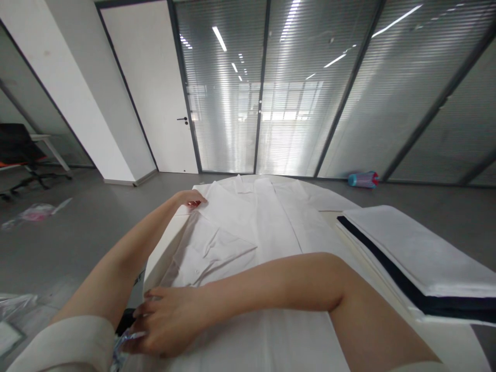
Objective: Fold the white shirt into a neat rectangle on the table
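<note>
A white shirt (279, 227) lies spread lengthwise over a pale table (163, 253), its collar (245, 184) at the far end. On its left side the cloth is bunched, with a loose creased fold (228, 245) lying over the body. My left hand (191, 198) reaches to the far left part of the shirt, its fingers closed on the fabric there. Crossing in front of me, my right hand (170, 320) is at the near left edge, fingers curled around the shirt's side. Its fingertips are partly hidden beyond that edge.
A stack of folded white and dark cloth (422, 253) sits on the table's right. Clear plastic wrapping (17, 307) lies low at the left, more plastic (36, 212) on the floor. A blue and red striped bundle (363, 179) rests by the glass wall; an office chair (23, 150) stands far left.
</note>
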A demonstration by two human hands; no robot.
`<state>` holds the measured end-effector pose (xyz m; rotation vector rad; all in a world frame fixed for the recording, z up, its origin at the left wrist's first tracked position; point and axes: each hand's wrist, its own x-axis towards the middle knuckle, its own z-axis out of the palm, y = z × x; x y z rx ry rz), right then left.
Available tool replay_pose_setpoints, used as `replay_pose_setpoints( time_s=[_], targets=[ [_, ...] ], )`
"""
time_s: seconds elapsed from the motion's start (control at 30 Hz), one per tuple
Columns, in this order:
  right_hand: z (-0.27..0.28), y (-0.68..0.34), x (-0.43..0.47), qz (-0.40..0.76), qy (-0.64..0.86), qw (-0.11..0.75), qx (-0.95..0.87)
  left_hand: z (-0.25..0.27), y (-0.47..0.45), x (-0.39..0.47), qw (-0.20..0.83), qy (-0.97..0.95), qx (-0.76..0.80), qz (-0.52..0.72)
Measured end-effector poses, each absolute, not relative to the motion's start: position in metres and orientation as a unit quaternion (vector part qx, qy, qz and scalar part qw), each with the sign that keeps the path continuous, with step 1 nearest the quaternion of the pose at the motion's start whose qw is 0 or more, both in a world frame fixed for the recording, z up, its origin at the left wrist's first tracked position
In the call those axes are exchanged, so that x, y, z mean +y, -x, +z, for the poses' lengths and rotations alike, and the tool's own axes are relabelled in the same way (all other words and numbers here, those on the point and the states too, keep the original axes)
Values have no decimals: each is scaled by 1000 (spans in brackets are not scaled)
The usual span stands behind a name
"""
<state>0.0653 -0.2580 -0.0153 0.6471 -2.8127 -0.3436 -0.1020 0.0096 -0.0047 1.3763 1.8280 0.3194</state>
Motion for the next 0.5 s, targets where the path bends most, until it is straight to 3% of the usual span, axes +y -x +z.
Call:
replay_pose_setpoints(
  time_s=[0.1,0.5],
  targets=[
    [-10,-60,-255,-114,-232,93,-962,-5,102,9,415,-539,717,153],
    [36,-121,-249,-128,-155,242,-949,9,59,1,372,-570,669,297]
  ],
)
